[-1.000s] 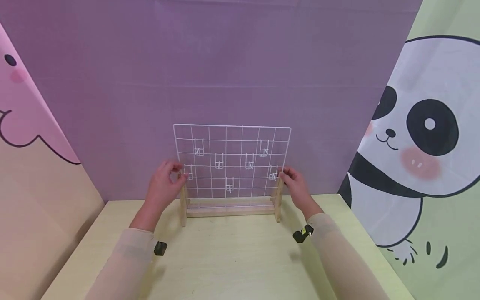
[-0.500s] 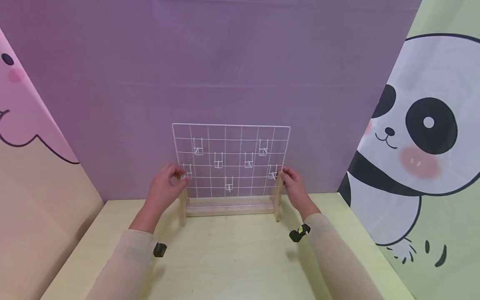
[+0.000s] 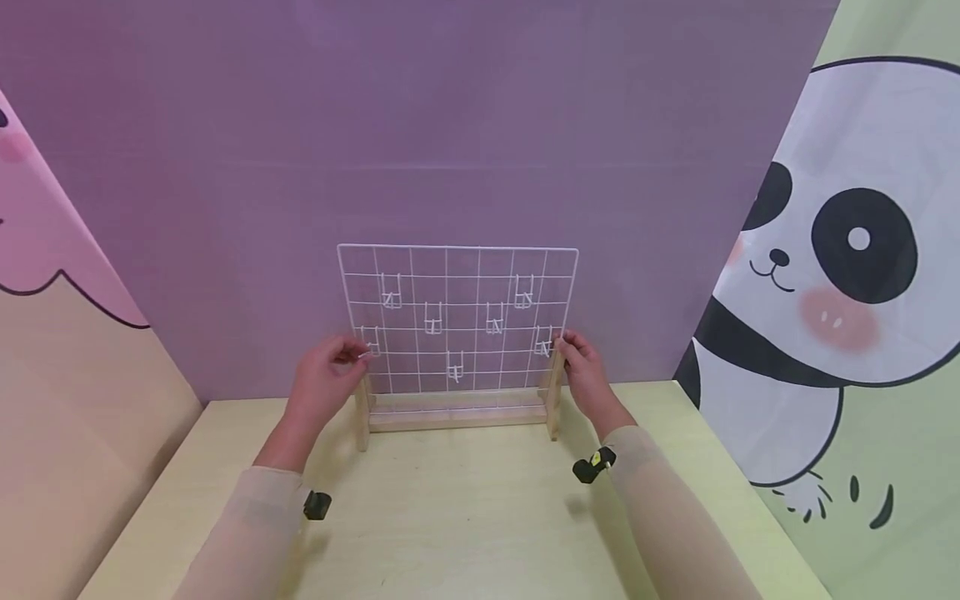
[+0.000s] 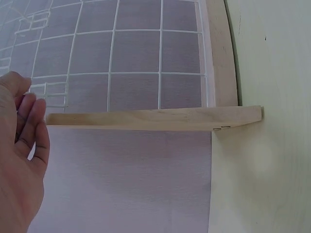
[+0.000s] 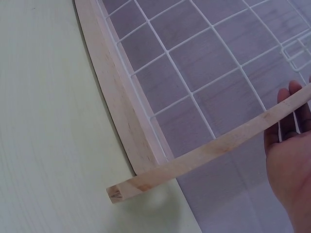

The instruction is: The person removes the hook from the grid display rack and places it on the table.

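A white wire grid panel stands upright in a wooden stand, with several white wire hooks hung across its mesh. My left hand is at the grid's left edge, thumb and fingertips pinching the leftmost wire hook just above the top of the left wooden upright. On the other side, my right hand grips the upper end of the right upright. Its fingers pass behind the wood and its thumb is hidden in the right wrist view. The right lowermost side hook hangs close to these fingertips.
The stand rests near the back edge of a pale wooden table. Right behind it hangs a purple cloth backdrop. A panda-print cloth borders the right side, and a pink and beige printed cloth borders the left.
My left hand has shifted slightly off the upright's top, and its fingers have closed around the leftmost hook. My right hand keeps its place; the head view has tilted a little.
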### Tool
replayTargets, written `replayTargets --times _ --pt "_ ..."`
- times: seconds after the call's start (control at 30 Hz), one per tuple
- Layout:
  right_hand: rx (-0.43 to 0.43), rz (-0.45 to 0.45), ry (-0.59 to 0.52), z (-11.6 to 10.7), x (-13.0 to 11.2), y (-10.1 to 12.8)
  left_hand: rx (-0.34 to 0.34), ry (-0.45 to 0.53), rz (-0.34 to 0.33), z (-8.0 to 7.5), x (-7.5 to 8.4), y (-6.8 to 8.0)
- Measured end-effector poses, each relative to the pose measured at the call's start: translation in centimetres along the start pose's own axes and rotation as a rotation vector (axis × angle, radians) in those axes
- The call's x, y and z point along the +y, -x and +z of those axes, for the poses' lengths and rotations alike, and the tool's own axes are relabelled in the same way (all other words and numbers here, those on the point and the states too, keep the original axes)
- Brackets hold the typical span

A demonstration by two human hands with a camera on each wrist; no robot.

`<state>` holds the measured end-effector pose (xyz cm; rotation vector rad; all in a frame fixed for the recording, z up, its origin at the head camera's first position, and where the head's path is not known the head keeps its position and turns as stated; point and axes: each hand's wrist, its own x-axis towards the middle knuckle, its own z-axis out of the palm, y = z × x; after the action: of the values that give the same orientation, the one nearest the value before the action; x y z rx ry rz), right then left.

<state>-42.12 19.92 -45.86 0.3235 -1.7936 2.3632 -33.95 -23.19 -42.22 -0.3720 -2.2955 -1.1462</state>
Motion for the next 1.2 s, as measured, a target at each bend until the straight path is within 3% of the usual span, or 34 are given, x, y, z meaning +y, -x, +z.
replayTargets --times 0.2,0.63,1.2 --pt "0.004 -0.014 -0.026 0.4 -0.4 0.3 0.084 0.02 0.08 -0.1 0.1 0.4" --pt "-0.012 -0.023 -0.022 0.4 -0.4 -0.1 0.17 0.006 0.104 -0.5 0.1 0.5" --pt "-0.099 0.019 0.235 -1.4 -1.2 -0.3 0.243 -0.04 0.207 -1.3 0.9 -0.4"
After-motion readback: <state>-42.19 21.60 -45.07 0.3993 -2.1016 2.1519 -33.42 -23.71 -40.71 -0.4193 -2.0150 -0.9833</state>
